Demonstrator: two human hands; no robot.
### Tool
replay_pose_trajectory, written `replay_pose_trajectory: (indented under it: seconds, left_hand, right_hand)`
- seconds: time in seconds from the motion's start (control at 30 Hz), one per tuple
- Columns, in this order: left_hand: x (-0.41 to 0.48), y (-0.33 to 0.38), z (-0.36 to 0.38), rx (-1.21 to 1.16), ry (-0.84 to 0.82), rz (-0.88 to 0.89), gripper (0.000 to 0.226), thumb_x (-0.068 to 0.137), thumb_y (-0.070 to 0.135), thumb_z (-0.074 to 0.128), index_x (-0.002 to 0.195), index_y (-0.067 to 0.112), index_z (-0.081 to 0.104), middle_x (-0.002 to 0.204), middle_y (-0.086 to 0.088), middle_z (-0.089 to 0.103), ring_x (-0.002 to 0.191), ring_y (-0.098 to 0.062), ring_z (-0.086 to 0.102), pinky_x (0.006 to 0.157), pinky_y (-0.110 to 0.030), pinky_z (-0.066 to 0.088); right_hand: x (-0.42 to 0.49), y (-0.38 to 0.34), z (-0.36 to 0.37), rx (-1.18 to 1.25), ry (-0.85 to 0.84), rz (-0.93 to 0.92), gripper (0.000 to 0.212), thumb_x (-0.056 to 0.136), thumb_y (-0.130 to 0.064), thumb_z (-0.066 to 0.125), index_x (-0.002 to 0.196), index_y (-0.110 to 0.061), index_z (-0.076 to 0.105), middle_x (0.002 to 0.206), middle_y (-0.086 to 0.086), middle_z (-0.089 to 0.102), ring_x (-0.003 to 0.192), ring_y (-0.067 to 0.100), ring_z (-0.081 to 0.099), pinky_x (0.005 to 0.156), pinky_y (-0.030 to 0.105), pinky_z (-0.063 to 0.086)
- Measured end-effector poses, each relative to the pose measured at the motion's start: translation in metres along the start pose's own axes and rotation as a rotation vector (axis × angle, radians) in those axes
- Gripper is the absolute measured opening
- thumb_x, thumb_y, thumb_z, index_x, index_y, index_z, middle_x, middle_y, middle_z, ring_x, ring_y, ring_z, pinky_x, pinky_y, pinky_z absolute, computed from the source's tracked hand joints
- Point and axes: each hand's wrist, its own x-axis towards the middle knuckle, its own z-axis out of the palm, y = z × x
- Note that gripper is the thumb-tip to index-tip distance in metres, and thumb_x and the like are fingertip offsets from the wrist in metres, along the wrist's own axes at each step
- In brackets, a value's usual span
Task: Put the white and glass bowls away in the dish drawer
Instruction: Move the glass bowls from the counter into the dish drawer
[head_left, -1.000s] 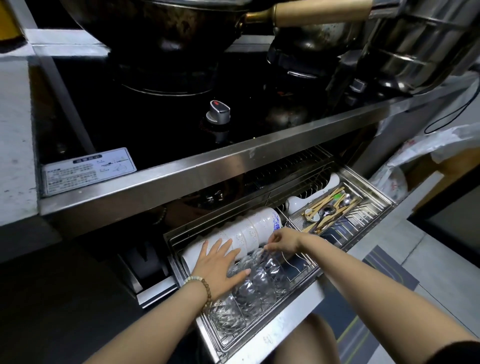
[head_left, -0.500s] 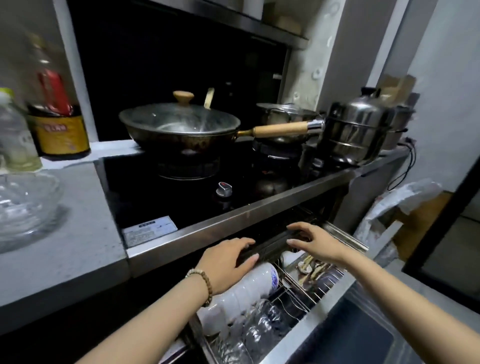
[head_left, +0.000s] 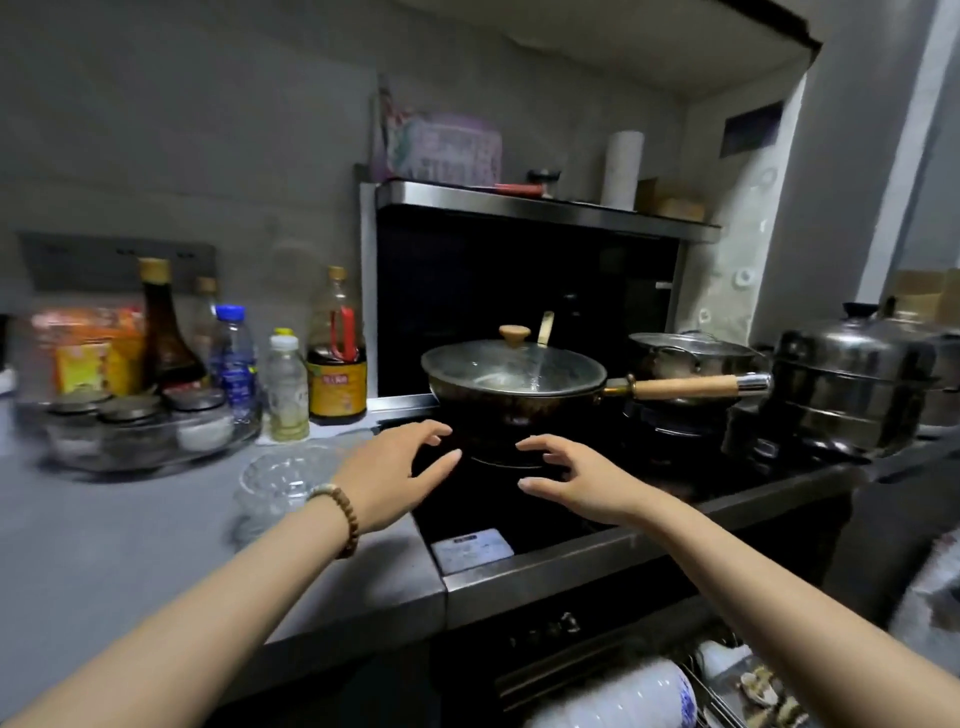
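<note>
Glass bowl (head_left: 283, 486) on counter (head_left: 130, 545) – left of stove (head_left: 649, 483), bottles (head_left: 285, 384) behind.

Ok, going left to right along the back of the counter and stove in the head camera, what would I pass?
Orange packet → tall dark sauce bottle → blue-capped water bottle → yellow-labelled soy bottle → lidded wok → steel steamer pot.

Clear glass bowl (head_left: 283, 480), matt grey counter (head_left: 104, 535), glossy steel steamer (head_left: 852, 384)

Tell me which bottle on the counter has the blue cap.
The clear plastic water bottle, standing between the tall dark sauce bottle and the small white-capped bottle. It alone has a blue cap; the others' caps are tan, white or yellow.
</note>
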Motion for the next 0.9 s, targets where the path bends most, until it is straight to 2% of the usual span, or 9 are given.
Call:
replay_pose_trajectory:
  seconds: [0.4, 0.53, 0.7, 0.8, 0.9]
  left_hand:
    - [-0.057, -0.122, -0.059, 0.164, -0.021, -0.314, 0.06, 0.083, 0.063, 0.047, 0.132, 0.029, 0.044, 0.142, 0.006, 0.045, 0.127, -0.012, 0.042, 0.104, -0.028, 0.036]
    - [-0.066, -0.146, -0.055, 0.041, -0.003, -0.376, 0.067, 0.076, 0.067, 0.051, 0.131, 0.029, 0.046, 0.142, 0.007, 0.044, 0.127, -0.011, 0.042, 0.104, -0.025, 0.032]
    - [-0.068, -0.164, -0.042, -0.109, -0.041, -0.425, 0.085, 0.056, 0.085, 0.045, 0.127, 0.037, 0.047, 0.145, 0.009, 0.04, 0.128, -0.009, 0.04, 0.105, -0.027, 0.031]
    - [-0.066, -0.172, -0.034, -0.159, -0.038, -0.425, 0.08, 0.053, 0.086, 0.05, 0.119, 0.041, 0.049, 0.139, 0.012, 0.044, 0.124, -0.007, 0.043, 0.1, -0.024, 0.035]
    - [-0.066, -0.176, -0.029, -0.163, 0.018, -0.4, 0.066, 0.051, 0.087, 0.05, 0.1, 0.042, 0.054, 0.12, 0.019, 0.049, 0.113, -0.002, 0.048, 0.091, -0.02, 0.038]
  right_hand:
    - [0.076, -0.089, 0.099, -0.011, -0.2, -0.193, 0.057, 0.087, -0.033, 0.065, 0.139, -0.025, 0.043, 0.15, -0.003, 0.038, 0.138, 0.015, 0.036, 0.108, 0.027, 0.032]
    - [0.093, -0.103, 0.123, -0.032, -0.209, -0.227, 0.055, 0.087, -0.036, 0.064, 0.136, -0.025, 0.045, 0.147, -0.004, 0.041, 0.137, 0.014, 0.037, 0.109, 0.024, 0.03]
    - [0.106, -0.108, 0.142, -0.042, -0.206, -0.244, 0.047, 0.086, -0.036, 0.065, 0.13, -0.024, 0.052, 0.145, -0.004, 0.043, 0.135, 0.011, 0.038, 0.102, 0.017, 0.025]
    - [0.11, -0.107, 0.149, -0.026, -0.206, -0.246, 0.039, 0.083, -0.039, 0.067, 0.12, -0.026, 0.06, 0.143, -0.004, 0.046, 0.137, 0.011, 0.037, 0.109, 0.023, 0.025]
    - [0.111, -0.105, 0.158, -0.028, -0.206, -0.236, 0.033, 0.08, -0.044, 0.069, 0.108, -0.027, 0.066, 0.142, -0.003, 0.048, 0.135, 0.011, 0.04, 0.11, 0.028, 0.027]
